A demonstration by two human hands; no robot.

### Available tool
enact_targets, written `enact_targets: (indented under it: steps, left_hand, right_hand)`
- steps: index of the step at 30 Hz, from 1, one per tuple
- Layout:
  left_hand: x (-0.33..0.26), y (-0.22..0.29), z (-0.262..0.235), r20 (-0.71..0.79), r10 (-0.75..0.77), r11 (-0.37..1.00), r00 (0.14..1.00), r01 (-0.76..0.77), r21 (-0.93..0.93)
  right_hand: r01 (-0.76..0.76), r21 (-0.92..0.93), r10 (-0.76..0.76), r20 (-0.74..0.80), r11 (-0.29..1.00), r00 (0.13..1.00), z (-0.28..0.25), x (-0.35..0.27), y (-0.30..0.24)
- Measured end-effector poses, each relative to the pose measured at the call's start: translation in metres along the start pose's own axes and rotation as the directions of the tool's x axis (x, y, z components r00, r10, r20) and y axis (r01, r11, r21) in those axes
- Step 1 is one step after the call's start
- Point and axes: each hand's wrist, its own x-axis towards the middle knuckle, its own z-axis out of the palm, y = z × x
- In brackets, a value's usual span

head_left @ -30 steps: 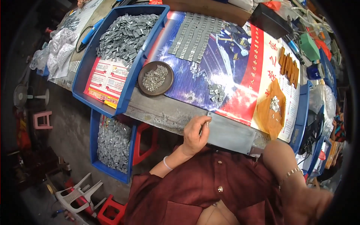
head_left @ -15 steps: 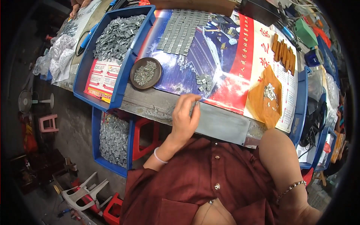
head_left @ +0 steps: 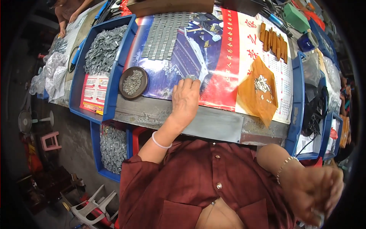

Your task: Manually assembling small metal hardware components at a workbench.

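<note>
My left hand (head_left: 186,100), a pale band on its wrist, reaches onto the glossy poster (head_left: 225,89) covering the bench. Its fingers are bent down and pressed together over small grey metal pieces (head_left: 189,77), most of which they cover. My right hand (head_left: 314,187), wearing a beaded bracelet, is off the bench at the lower right. Motion smears its fingers; a pale spot shows at their tips, too blurred to name. Rows of grey pieces (head_left: 166,36) lie beyond the left hand. To its left stands a round brown dish (head_left: 122,78) of tiny metal parts.
Blue trays of grey pieces stand left on the bench (head_left: 110,103) and below it (head_left: 97,152). At the right, brown paper (head_left: 254,107) holds small silvery parts near brown strips (head_left: 273,44). Another blue tray (head_left: 296,103) borders the bench. Another person's hand (head_left: 63,30) shows at far left.
My left hand has reached forward from the bench edge onto the grey pieces. My right hand has risen into view at the lower right. The whole view has shifted slightly.
</note>
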Motion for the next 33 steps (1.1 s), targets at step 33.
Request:
enact_targets:
  steps: [33]
  left_hand:
    - [-0.029,0.049,-0.022,0.515,-0.338,-0.504,0.788,0.311,-0.806]
  right_hand:
    - [-0.877,-0.48,0.998,0.04,-0.028,-0.053,-0.069,-0.175,0.031]
